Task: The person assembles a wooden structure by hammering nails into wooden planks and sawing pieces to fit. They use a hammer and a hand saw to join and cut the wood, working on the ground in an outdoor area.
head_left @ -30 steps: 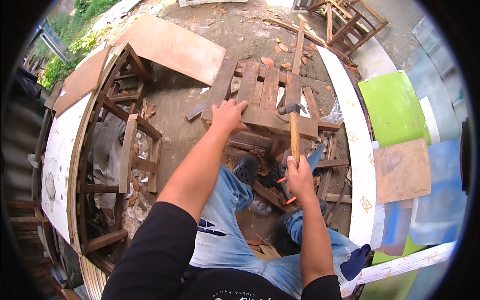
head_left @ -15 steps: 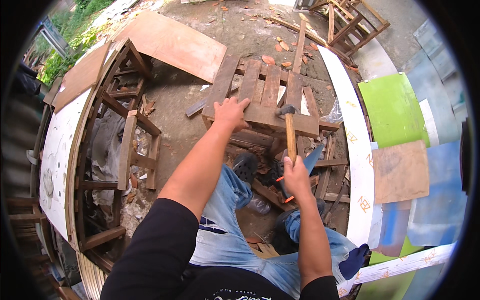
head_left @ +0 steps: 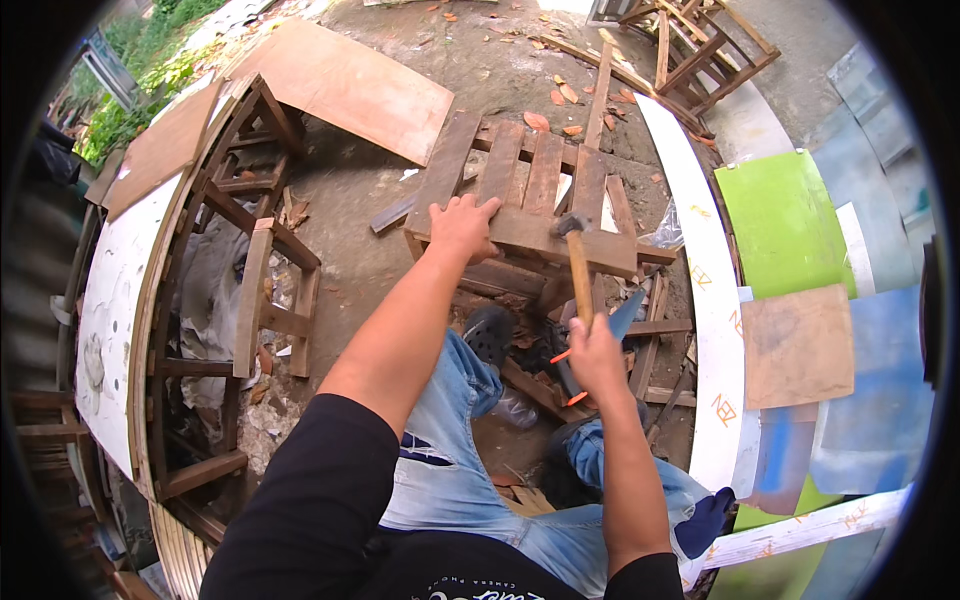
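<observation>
A hammer [head_left: 580, 270] with a wooden handle is gripped in my right hand [head_left: 596, 352]. Its dark head rests at or just above the near plank [head_left: 520, 228] of a slatted wooden stool or small bench [head_left: 542, 175]. My left hand [head_left: 464, 228] lies spread over the left part of that plank, fingers apart, pressing on the wood. Several slats run away from the near plank with gaps between them. Below my right hand, a handsaw [head_left: 570, 378] with an orange-edged handle and bluish blade stands among wood scraps. Part of it is hidden by my hand.
On the left stands a wooden frame [head_left: 265, 290] with a white board on top. A plywood sheet [head_left: 350, 85] leans beyond it. To the right lie a long white board [head_left: 715, 350], a green panel [head_left: 785, 220] and a brown square board [head_left: 800, 345]. Another wooden frame [head_left: 690, 55] sits at the far right.
The hammer head has shifted very slightly down and toward the left on the near plank. My left hand stays where it was.
</observation>
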`<control>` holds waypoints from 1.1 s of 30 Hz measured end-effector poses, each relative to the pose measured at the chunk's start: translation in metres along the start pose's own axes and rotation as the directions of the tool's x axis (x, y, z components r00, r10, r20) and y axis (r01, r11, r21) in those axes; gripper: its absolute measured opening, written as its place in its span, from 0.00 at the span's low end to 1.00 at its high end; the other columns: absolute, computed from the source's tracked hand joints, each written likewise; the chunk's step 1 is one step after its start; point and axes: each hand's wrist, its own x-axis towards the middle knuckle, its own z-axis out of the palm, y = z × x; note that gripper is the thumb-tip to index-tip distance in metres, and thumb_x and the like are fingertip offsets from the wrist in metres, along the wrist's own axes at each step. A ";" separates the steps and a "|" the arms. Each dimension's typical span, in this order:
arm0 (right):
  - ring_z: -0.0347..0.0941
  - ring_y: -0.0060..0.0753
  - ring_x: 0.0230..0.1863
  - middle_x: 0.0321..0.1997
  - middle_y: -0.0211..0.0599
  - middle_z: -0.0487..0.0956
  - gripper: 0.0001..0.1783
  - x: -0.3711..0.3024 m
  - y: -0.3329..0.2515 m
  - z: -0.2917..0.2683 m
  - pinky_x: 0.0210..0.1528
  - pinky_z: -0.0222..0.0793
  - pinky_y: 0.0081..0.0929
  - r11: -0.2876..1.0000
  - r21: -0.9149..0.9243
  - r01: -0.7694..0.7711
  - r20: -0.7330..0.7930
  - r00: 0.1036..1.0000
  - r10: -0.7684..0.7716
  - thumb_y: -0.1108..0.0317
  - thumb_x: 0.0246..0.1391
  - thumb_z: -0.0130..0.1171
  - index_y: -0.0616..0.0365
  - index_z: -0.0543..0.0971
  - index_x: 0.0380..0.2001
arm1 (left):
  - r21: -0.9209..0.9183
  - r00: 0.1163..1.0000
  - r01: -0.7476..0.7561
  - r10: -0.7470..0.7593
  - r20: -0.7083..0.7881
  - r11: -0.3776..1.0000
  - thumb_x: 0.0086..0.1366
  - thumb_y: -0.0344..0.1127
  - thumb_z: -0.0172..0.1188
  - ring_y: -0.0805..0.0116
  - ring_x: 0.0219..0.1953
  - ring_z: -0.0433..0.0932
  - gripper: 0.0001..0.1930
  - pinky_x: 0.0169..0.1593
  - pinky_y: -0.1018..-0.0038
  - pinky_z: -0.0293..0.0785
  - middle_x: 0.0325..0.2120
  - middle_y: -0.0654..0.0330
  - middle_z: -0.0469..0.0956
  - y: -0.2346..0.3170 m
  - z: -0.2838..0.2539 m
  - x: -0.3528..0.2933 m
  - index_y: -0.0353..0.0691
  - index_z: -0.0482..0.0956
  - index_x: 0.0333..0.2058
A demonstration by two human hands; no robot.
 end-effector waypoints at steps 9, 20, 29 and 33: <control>0.69 0.33 0.19 0.20 0.38 0.71 0.23 -0.006 -0.028 -0.091 0.22 0.66 0.31 0.855 0.503 0.126 -0.284 0.958 0.026 0.49 0.72 0.42 0.62 0.70 0.40 | 0.002 1.000 0.002 -0.002 0.002 1.000 0.50 0.55 0.75 0.57 0.62 0.67 0.43 0.60 0.46 0.60 0.56 0.59 0.71 0.002 0.001 0.000 0.63 0.65 0.64; 0.73 0.78 0.38 0.31 0.69 0.78 0.21 -0.003 0.022 -0.007 0.39 0.66 0.62 0.998 0.053 -0.039 0.016 0.999 0.038 0.51 0.69 0.46 0.63 0.70 0.37 | -0.004 1.000 0.015 -0.015 0.017 1.000 0.49 0.56 0.74 0.57 0.65 0.65 0.45 0.62 0.46 0.59 0.61 0.59 0.67 0.003 -0.007 0.003 0.64 0.63 0.65; 0.68 0.26 0.19 0.20 0.34 0.69 0.22 -0.002 -0.012 -0.081 0.21 0.64 0.32 0.661 0.687 0.300 -0.444 0.894 0.055 0.49 0.72 0.43 0.60 0.69 0.38 | -0.021 1.000 0.002 -0.002 0.019 1.000 0.49 0.55 0.75 0.56 0.63 0.67 0.43 0.62 0.45 0.58 0.59 0.59 0.69 0.002 0.003 0.002 0.63 0.64 0.64; 0.77 0.66 0.28 0.26 0.61 0.77 0.21 0.004 -0.003 -0.012 0.30 0.70 0.52 0.984 0.177 0.039 -0.244 0.970 0.005 0.52 0.70 0.45 0.64 0.69 0.38 | -0.017 1.000 0.016 -0.016 0.022 1.000 0.47 0.54 0.76 0.57 0.64 0.66 0.46 0.60 0.47 0.60 0.61 0.59 0.68 0.003 0.001 0.001 0.65 0.64 0.65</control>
